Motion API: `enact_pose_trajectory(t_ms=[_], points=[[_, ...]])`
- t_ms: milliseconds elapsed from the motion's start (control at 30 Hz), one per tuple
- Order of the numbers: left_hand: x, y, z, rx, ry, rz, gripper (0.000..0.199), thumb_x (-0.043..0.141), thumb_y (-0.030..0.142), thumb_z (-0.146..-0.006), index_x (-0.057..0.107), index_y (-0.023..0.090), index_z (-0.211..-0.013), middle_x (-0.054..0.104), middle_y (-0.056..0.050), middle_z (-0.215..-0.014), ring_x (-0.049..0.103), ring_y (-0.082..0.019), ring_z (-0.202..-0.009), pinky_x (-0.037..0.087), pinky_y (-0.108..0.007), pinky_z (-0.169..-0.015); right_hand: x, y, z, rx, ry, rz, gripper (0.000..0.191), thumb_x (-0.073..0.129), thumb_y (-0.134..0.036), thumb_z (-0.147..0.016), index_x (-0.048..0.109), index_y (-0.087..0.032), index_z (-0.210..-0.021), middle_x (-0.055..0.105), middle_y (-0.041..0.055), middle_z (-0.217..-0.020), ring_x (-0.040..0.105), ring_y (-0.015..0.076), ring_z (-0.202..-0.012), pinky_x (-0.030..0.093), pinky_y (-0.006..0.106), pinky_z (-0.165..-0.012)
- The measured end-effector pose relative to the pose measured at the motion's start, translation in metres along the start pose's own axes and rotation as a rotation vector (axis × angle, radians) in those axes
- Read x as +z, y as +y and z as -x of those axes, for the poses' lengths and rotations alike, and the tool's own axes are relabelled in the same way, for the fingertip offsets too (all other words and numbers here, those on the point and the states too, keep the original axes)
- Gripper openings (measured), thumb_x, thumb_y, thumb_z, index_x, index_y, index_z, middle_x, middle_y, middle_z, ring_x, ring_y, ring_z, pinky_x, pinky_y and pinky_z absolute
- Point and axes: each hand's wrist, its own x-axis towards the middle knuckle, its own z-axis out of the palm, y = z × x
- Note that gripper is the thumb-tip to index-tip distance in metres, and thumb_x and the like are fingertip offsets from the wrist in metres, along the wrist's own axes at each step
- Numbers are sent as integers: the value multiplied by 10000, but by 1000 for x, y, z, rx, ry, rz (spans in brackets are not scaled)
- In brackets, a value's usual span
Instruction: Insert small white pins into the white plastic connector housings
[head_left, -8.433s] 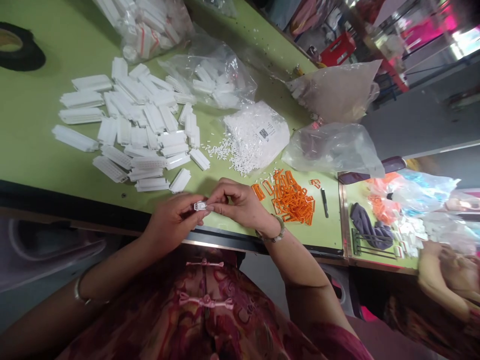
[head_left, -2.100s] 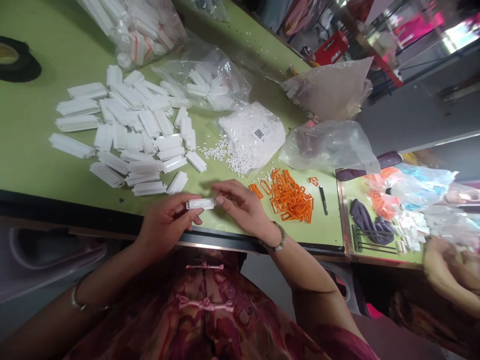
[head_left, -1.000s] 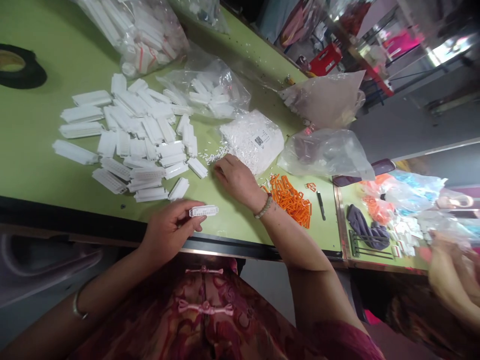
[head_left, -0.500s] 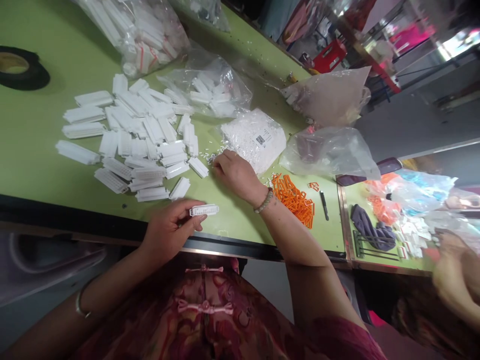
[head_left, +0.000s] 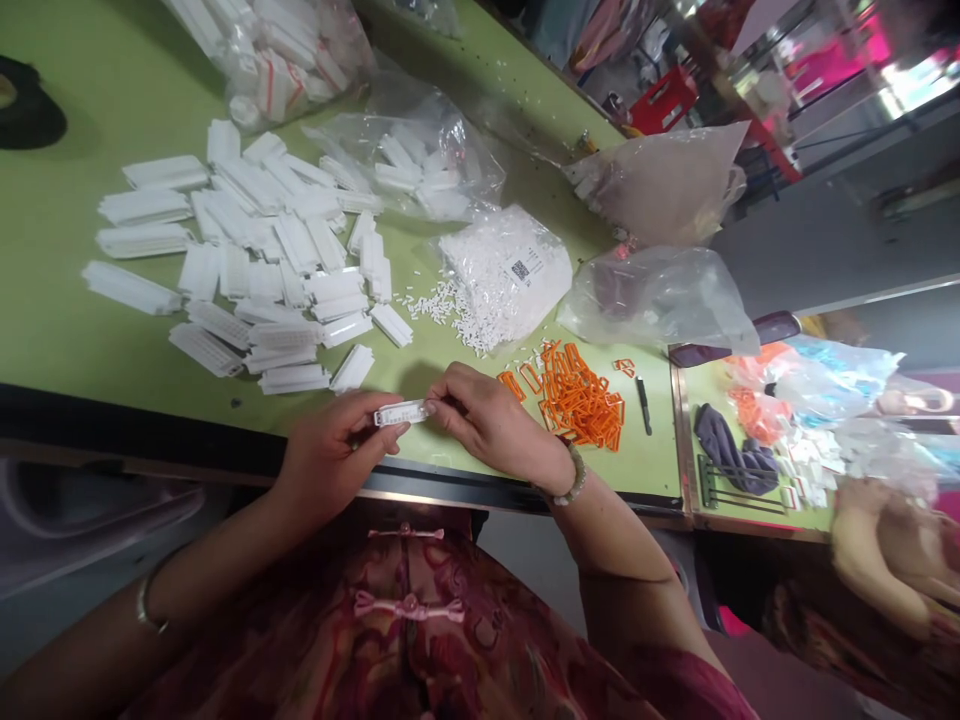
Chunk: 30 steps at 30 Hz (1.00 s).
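My left hand (head_left: pixel 337 445) is closed around one end of a white plastic connector housing (head_left: pixel 400 412), held level above the table's front edge. Rows of small openings run along the housing's upturned face. At its other end, my right hand (head_left: pixel 484 415) has thumb and forefinger pinched together against the housing. Whatever sits between those fingertips is too small to make out. Beyond the hands lie loose small white pegs (head_left: pixel 442 303), spilling from a clear labelled bag (head_left: pixel 517 270). A heap of similar white housings (head_left: pixel 277 250) spreads over the left side.
Orange plastic clips (head_left: pixel 581 395) are piled right of my right hand, with a black pen-like tool (head_left: pixel 643 405) beside them. Clear bags (head_left: pixel 660 300) stand at the back. At the adjoining table, another person's arm (head_left: pixel 874 560) reaches in near a dark cloth (head_left: pixel 735 450).
My right hand has come back from the white pegs to the right end of the housing. The left hand still grips the housing in nearly the same place. The camera view has shifted slightly.
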Motion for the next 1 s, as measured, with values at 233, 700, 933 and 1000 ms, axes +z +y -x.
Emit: enact_pose_trajectory(t_ms=[233,700,933,1000], points=[[1,0,0,-17,-1,4,244,711,410,-879,785,202,-983,767,-16,-744,699,-166,-584,575,-259,-610,3,-8,0,15,-15,216,209,563,-291,-1126,676,-194,-979,659,62,-924,586,183,-838,474,323,-769],[-4,-3,-3,-66,-76,154,302,738,442,-876,766,189,-1038,740,4,-635,629,-146,-497,526,-239,-521,12,5,-6,143,16,-268,222,691,-417,-1050,692,-198,-1018,669,28,-939,580,142,-800,496,297,-740],[-4,1,-3,-88,-82,182,291,738,404,-858,762,173,-1034,744,-2,-627,651,-156,-513,533,-238,-520,7,15,-8,236,-96,-618,311,722,-510,-1008,729,-200,-979,665,-8,-826,565,119,-740,472,294,-703],[-4,1,-3,-88,-80,177,292,738,405,-854,762,173,-1030,744,-2,-629,656,-157,-517,532,-236,-518,10,16,-10,245,-109,-640,264,782,-460,-961,733,-202,-988,696,1,-872,604,124,-784,494,291,-728]])
